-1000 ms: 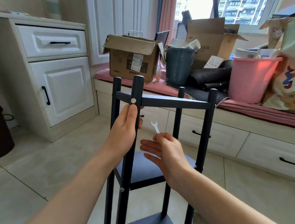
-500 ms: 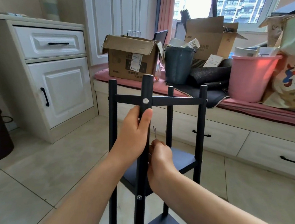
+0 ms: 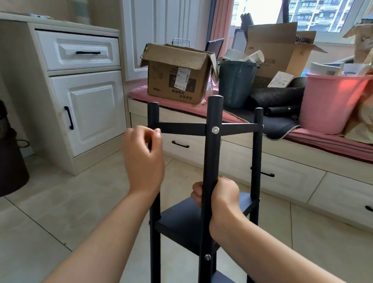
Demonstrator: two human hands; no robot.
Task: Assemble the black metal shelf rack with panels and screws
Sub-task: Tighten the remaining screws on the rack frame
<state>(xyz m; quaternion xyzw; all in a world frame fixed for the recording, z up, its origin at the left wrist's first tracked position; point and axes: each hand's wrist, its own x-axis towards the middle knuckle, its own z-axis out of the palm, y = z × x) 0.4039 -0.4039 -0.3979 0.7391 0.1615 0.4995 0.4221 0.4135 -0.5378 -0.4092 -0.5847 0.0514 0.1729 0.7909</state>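
Rack (image 3: 208, 188) stands upright on the tiled floor (image 3: 38, 230) in front of a window seat (image 3: 338, 145) piled with boxes and buckets, its black posts joined near the top by a thin crossbar (image 3: 182, 127) and lower down by dark panels (image 3: 183, 220). Right hand (image 3: 219, 196) wraps its fingers firmly round the nearest post (image 3: 211, 161), below a silver screw (image 3: 215, 129) at the crossbar joint; a second screw (image 3: 207, 256) shows further down the same post. Left hand (image 3: 143, 158) is at the left post (image 3: 153, 116), fingers curled with thumb and fingertips drawn together near the crossbar's end, but the blur there means I cannot tell whether they pinch the post, a small part, or nothing at all. No wrench is visible; it may be hidden inside the right fist, though that is only a guess. The likely step is checking or fixing the left joint. The risks are plain: the frame is tall and narrow, so a sideways pull from one hand could rack it out of square or tip it toward the seat. If a screw or nut is in those fingertips, it could slip and roll off across the tiles. Tightening one corner hard while others sit loose might leave the crossbar skewed, and it already looks slightly slanted from here.
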